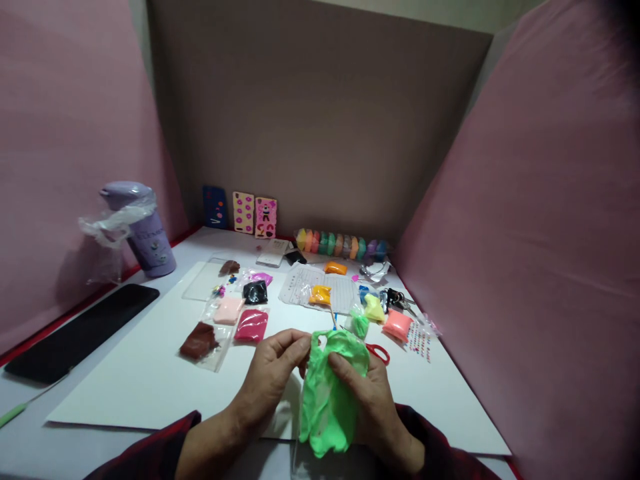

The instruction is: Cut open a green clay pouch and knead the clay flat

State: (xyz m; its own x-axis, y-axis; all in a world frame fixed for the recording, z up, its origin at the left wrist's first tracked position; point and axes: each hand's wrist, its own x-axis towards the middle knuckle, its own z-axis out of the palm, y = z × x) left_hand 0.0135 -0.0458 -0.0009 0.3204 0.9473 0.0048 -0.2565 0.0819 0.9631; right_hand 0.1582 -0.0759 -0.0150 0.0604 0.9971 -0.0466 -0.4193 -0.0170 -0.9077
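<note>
A phone case (330, 407), spread unevenly with bright green clay, is held upright in front of me. Pale patches show through the clay, and a hole is visible at its top left corner. My right hand (373, 393) grips the case from the right, thumb pressed on the green clay and fingers behind it. At the upper left edge, my left hand (273, 367) is closed in a pinch, thumb and forefinger together at the clay beside the hole. Just behind the case lie red-handled scissors (379, 353) and a bag of green clay (358, 324).
On the white board (150, 373) lie bags of brown clay (199, 341), red clay (251, 326) and coral clay (398, 325). Decorated cases (243, 213) lean on the back wall. Left are a purple tumbler (150, 233) and a black phone-like slab (83, 333). Pink partitions (550, 233) flank the table.
</note>
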